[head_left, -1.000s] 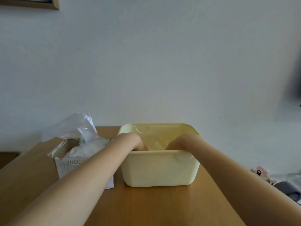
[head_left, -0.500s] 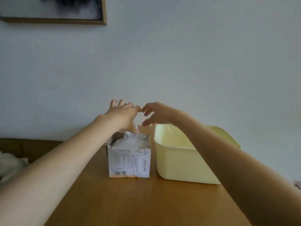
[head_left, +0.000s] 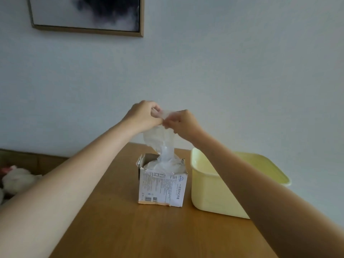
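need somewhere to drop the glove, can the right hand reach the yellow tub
Probably yes: the yellow tub stands open just below the right hand, nothing between them, though it pinches the glove.

a wooden table [head_left: 163,237] with a warm brown top runs away toward a pale wall [head_left: 242,71]. on the table's right side sits 1 pale yellow plastic tub [head_left: 214,196], rectangular with rounded corners and open at the top. high on the wall at upper left hangs 1 picture [head_left: 87,13] in a thin wooden frame, showing a dark smoky blotch on a light ground. at the far left, below table level, lies a whitish plush toy [head_left: 17,180] with a touch of pink, blurred, in front of a low brown wooden piece [head_left: 37,162].
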Motion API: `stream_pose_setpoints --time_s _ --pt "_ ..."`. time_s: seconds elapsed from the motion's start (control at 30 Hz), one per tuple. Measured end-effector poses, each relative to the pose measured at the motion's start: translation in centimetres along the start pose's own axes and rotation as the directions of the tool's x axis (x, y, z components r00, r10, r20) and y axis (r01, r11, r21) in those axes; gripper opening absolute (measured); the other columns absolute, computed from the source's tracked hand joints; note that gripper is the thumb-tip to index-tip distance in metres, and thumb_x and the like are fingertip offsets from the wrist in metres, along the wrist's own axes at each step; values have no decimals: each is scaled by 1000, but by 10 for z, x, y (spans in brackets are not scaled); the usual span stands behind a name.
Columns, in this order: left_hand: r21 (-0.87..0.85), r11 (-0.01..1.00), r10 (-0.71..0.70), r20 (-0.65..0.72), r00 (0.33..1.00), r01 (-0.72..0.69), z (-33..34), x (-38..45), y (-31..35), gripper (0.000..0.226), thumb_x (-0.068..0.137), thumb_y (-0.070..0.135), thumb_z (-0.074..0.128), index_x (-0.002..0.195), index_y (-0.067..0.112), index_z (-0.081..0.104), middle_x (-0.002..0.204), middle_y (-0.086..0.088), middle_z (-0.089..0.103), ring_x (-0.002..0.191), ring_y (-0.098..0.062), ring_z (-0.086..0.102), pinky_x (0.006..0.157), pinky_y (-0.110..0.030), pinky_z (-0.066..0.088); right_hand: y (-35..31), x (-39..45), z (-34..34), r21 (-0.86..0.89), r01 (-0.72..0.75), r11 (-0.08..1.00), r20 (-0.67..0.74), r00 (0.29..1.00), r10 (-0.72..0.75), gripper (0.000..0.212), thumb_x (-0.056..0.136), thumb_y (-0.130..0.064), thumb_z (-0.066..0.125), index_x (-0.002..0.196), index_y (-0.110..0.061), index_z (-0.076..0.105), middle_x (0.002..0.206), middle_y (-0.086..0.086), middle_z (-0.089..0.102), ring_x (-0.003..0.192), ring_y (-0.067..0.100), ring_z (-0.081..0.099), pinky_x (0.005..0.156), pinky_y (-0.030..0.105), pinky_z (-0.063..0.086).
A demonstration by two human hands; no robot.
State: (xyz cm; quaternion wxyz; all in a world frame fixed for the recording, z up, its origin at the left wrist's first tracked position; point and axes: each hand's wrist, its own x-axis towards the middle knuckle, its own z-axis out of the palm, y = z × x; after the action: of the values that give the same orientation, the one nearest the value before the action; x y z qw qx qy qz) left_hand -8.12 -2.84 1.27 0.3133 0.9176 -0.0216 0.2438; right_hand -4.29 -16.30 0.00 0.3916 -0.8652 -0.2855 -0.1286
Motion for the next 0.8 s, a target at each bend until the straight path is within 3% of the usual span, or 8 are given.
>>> stream_pose_setpoints --time_s 0.13,0.23,0.37,0.43,0.53,0.63,0.7,0.8 --pt "-353 930 -29 207 978 103 28 -4 -6 28 82 9 68 108 15 58 106 0 60 104 -18 55 76 -20 42 12 -6 -16 127 -65 990 -10 998 67 13 81 -6 60 80 1 71 75 10 63 60 12 47 53 19 36" --pt "-212 975 -4 295 955 69 55 -5 -10 16 81 11 68 97 11 69 103 -2 67 98 -16 60 69 -8 39 15 -11 -24 137 -49 989 -16 999 52 16 82 3 55 77 -2 68 71 7 63 57 6 50 51 15 38" --pt "-22 999 47 463 885 -42 67 -8 -22 15 83 11 66 68 11 70 92 6 70 91 -10 62 84 -22 41 16 -14 -51 564 -20 825 -215 962 170 32 90 7 46 65 -11 55 58 1 58 39 -2 46 46 15 36" --pt "-30 1000 21 462 886 -8 65 -8 -27 17 82 9 66 66 3 66 87 7 71 85 -7 64 88 -28 43 22 -15 -66 662 -30 749 -253 932 261 29 92 4 45 69 -12 54 55 -2 60 41 1 48 46 15 38" --pt "-96 993 -23 400 916 67 58 -5 -21 8 80 16 72 89 16 70 102 -1 68 93 -14 60 85 -29 47 37 -20 -79 742 -72 667 -246 895 371 22 93 0 45 77 -12 54 50 -5 63 41 1 49 45 13 39" --pt "-451 863 -8 437 899 227 55 -4 -7 28 77 24 76 102 23 62 113 1 64 101 -10 58 78 -18 44 55 -27 -81 798 -146 584 -187 862 471 18 93 -3 49 78 -10 55 49 -5 64 40 1 48 42 12 39" --pt "-612 739 0 418 908 281 58 -4 3 12 83 22 69 93 18 65 97 1 68 90 -10 62 76 -18 46 66 -31 -81 817 -179 548 -158 845 511 17 92 -4 50 77 -8 57 49 -4 64 38 1 50 41 12 40" --pt "-680 657 -135 318 938 326 65 0 13 8 88 19 63 82 13 64 74 -1 64 64 -15 57 46 -14 43 79 -40 -83 810 -222 543 -112 850 515 15 91 -2 53 80 -11 55 54 -4 67 48 6 57 46 14 44"
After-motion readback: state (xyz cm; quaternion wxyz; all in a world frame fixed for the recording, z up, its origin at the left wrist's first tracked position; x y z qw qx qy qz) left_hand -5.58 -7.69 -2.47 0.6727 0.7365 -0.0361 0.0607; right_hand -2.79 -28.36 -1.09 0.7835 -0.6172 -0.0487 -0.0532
